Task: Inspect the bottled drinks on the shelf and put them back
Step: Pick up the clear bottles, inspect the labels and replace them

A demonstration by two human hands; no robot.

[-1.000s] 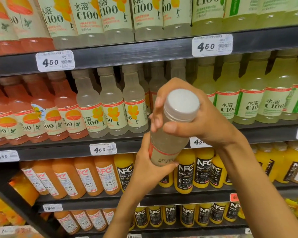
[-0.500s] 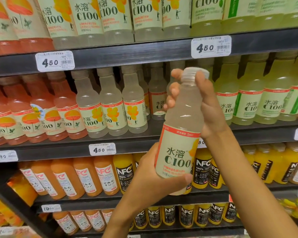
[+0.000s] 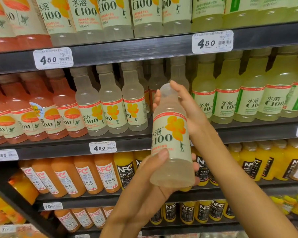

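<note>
Upright, both hands hold bottle (image 3: 172, 134), label "C100".

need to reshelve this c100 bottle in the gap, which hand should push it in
Right hand: it holds the bottle at neck and cap, nearest the gap; left hand only cups the base.

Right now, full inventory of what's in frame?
held C100 bottle: one, pale cloudy, yellow-flower label, upright before the middle shelf.
pale C100 bottles: several, middle shelf, centre.
pink C100 bottles: several, middle shelf, left.
green-yellow C100 bottles: several, middle shelf, right.
NFC juice bottles: many, orange and yellow, lower shelves.
price tags: white, most reading 450, on the dark shelf edges.
left hand: grips the bottle's base.
right hand: holds its neck from behind.
</note>
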